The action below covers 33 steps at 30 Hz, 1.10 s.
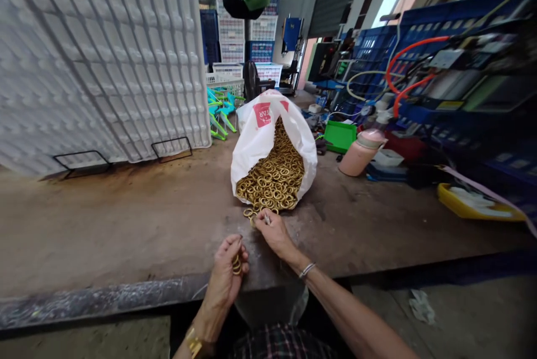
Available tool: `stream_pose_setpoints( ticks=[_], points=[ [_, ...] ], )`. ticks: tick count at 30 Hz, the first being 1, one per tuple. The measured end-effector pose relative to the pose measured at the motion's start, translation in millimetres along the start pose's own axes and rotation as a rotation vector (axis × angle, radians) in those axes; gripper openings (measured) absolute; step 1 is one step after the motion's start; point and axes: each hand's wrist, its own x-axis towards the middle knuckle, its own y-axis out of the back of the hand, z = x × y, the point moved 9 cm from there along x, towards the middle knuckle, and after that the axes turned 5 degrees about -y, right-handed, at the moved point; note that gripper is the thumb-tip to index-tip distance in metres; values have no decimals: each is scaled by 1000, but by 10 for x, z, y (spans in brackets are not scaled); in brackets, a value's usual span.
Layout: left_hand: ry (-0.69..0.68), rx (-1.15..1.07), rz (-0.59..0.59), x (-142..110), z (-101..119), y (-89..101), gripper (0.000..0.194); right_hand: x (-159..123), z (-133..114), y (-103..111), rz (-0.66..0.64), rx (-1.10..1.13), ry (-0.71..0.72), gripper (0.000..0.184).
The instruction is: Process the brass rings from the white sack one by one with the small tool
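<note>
A white plastic bag (251,149) lies on its side on the table, its mouth facing me. Many brass-coloured rings (274,174) fill it, and a few spill onto the tabletop at its lip. My left hand (229,264) is closed around several rings near the table's front edge, thumb and forefinger pinched together. Just in front of the bag, my right hand (272,233) is closed in a pinch at the spilled rings. A small silvery object shows at its fingers, but its kind is too small to make out.
White ribbed trays (138,68) stand upright in black wire holders at left. To the right are a pink bottle (361,152), a green tray (340,136), a yellow tray (474,205) and a machine with orange hoses (403,60). Stacked crates (262,29) stand behind.
</note>
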Motion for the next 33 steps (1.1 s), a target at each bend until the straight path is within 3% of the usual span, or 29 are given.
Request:
stream_pose_setpoints(
  ticks=[5,9,13,18,21,26,30,33],
  points=[
    [-173,207,36,30,49,16,41,-158,21,-190,-131,233,-103,13],
    [-288,395,18,31,163,22,48,-292,75,-409,-382,362,-262,15],
    [-254,551,-67,38,235,-23,45,-380,59,-497,-589,418,-343,13],
    [-226,617,-143,33,268,-91,31,-419,61,-528,-679,482,-385,12],
    [-314,652,-155,19,304,-128,21,-438,85,-537,-669,493,-408,10],
    [-524,768,-53,-23,443,-115,15,-357,78,-364,-460,377,-299,21],
    [-527,764,-45,-21,449,-149,13,-305,-54,-232,-332,129,-96,24],
    [-477,743,-60,-9,408,-167,16,-292,-108,-193,-286,49,-47,22]
  ],
)
